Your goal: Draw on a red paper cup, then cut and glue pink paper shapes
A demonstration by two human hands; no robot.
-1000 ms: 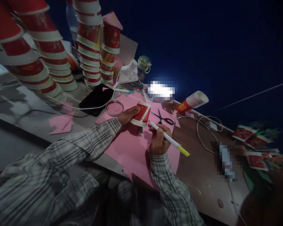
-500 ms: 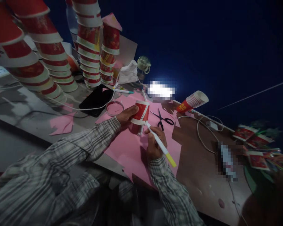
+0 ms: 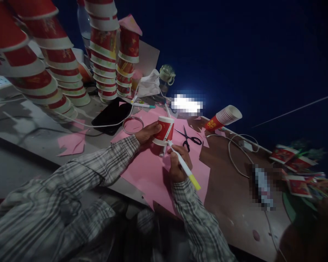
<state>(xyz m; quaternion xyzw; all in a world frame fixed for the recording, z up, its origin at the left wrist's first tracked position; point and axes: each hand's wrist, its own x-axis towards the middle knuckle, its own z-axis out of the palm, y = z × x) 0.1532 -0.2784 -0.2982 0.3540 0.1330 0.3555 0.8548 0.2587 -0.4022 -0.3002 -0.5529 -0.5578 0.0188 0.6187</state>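
Head view: plaid sleeves [image 3: 109, 160] reach over the near edge of the counter [image 3: 226, 178], with pink paper [image 3: 142, 174] spread beneath. The right grip [image 3: 180, 165] is closed around a white marker [image 3: 184, 165] with a yellow end, its tip at the lower rim of a red paper cup [image 3: 163, 133]. That cup sits above the pink paper, the left grip [image 3: 148, 133] clamped on its side; dark print along its white strip is too small to read. Just beyond, scissors [image 3: 187, 137] lie spread on the right; leftward, a white cable [image 3: 98, 126] crosses by a black slab [image 3: 109, 112]. Farther out, a cup stack [image 3: 221, 118] leans, its yellow lettering illegible, and tall cup towers [image 3: 103, 65] partly block a clear bottle [image 3: 84, 27].
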